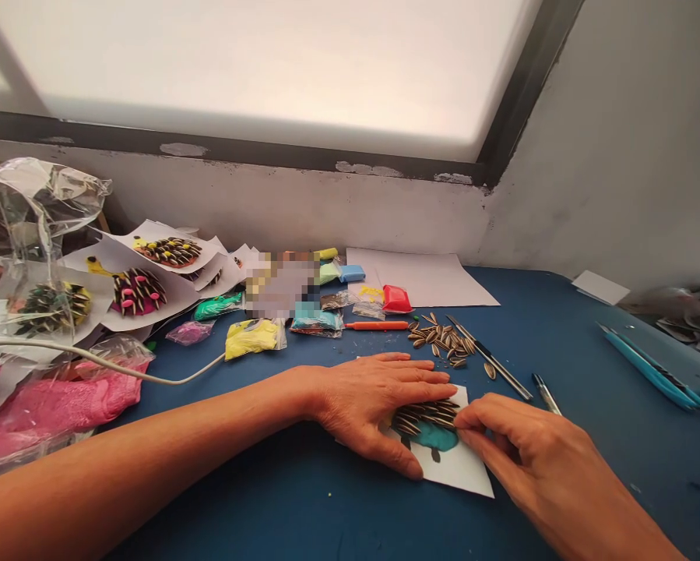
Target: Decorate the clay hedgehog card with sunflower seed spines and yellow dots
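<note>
My left hand (378, 405) lies flat with fingers stretched over a small white paper (469, 475) on the blue table. On the paper is a teal clay shape (440, 438) with striped sunflower seeds (425, 413) stuck in rows and dark marks below it; my left hand hides its left part. My right hand (525, 456) is closed in a pinch at the right edge of the clay, on what looks like a sunflower seed, mostly hidden by the fingertips. Beyond the hands lies a loose pile of sunflower seeds (440, 340).
Behind are a craft knife (493, 358), a pen (546, 393), an orange stick-like tool (378, 326), and bags of yellow (251, 337) and red clay (396, 298). Finished seed-covered pictures (139, 292) and a white cable (168, 382) are left; teal tweezers-like tool (650, 366) right.
</note>
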A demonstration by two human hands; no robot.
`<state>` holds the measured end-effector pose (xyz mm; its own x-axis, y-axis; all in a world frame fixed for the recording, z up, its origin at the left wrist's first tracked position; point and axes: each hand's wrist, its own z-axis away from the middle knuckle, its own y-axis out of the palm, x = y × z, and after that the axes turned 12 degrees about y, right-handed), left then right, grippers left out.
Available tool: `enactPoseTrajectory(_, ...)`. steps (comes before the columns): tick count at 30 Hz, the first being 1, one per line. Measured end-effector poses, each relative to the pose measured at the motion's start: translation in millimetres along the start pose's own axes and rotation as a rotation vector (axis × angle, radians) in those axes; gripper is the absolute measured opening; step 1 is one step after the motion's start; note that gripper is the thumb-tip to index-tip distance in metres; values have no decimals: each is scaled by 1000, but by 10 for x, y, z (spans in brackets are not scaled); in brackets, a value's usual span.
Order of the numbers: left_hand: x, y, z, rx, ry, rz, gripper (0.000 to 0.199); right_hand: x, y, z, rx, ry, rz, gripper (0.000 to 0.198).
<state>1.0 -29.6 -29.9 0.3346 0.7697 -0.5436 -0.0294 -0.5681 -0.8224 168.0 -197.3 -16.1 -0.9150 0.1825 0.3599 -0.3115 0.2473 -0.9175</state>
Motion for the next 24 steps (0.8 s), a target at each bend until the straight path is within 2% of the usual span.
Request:
enactPoseTrajectory(4,-6,-3,-1,5,-14,5,92,-33,-8,4,-6,38,38,22)
enactPoseTrajectory(8,-18,-12,-4,8,-16,5,95,-160,-100,-27,-183,87,110,26)
enactPoseTrajectory(11,-23,-15,-2,-2,-17,12,97,-306,-174,-59,-327,121,246,31)
enactPoseTrajectory(15,-25,-11,3,-3,-31,10,97,-418,-210,-94,-431,200,340,42)
enactPoseTrajectory(21,-34,-11,-1,-11,-44,3,99,-508,-153,-141,-224,223,348,38)
enactPoseTrajectory(24,-43,-11,0,-28,-43,4,100,-559,-99,-169,-263,148,369,39)
